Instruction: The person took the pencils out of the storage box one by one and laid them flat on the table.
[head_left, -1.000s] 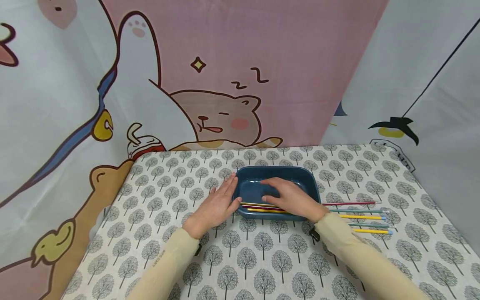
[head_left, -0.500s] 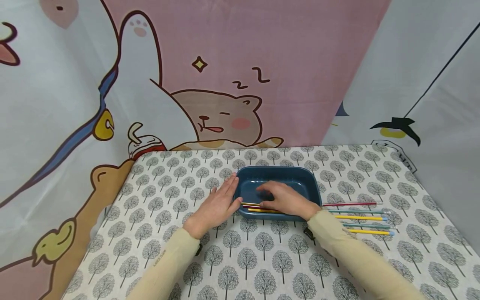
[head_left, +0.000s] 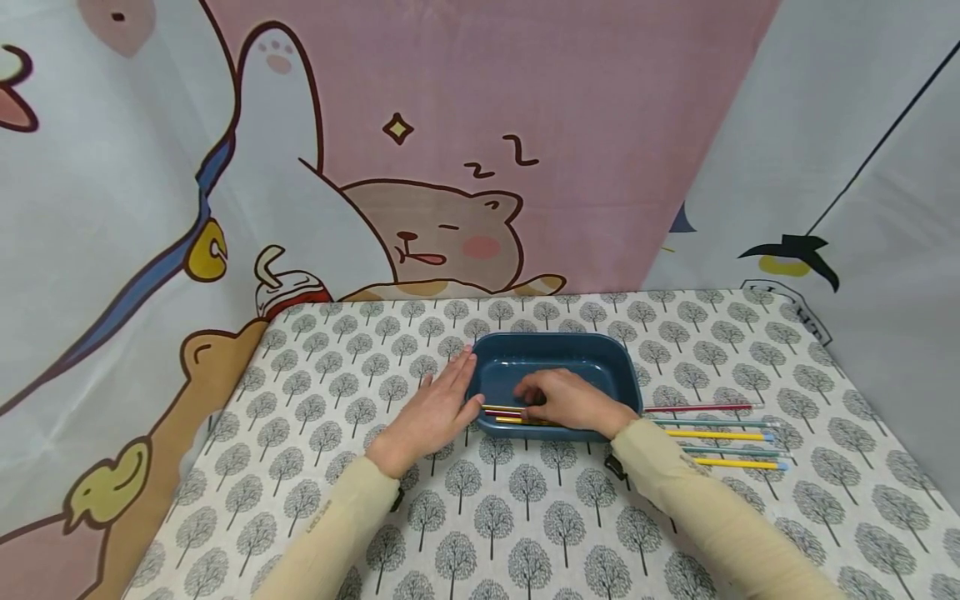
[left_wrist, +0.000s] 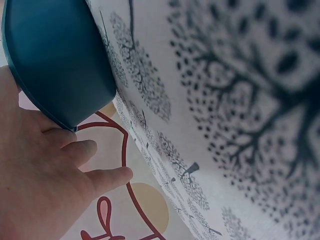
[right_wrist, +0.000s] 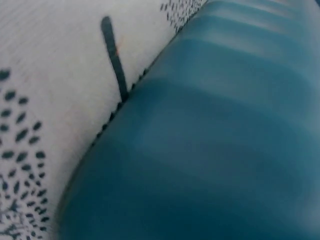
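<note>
A dark blue rectangular box (head_left: 625,360) stands on the tree-print cloth. My left hand (head_left: 438,398) rests against its left end, fingers mostly straight along the rim and thumb at the near corner. The left wrist view shows that hand (left_wrist: 45,175) at the box wall (left_wrist: 60,55). Inside the box, several pencils (head_left: 501,409) lie lengthwise along the near side. My right hand (head_left: 573,400) reaches in over them with bent fingers, thumb tip right at the pencils; I cannot tell whether it grips one. The right wrist view is filled by the box's outer wall (right_wrist: 200,135).
Right of the box lie a red pencil (head_left: 701,407), a yellow pencil (head_left: 727,435), a nearer yellow pencil (head_left: 750,463) and thin green ones (head_left: 738,452), partly behind my right sleeve (head_left: 697,492). A cartoon-print curtain (head_left: 585,150) hangs behind the table.
My right hand has shifted slightly left and down inside the box, its fingers and thumb drawing closer together at the pencils. The left hand and the box stay put.
</note>
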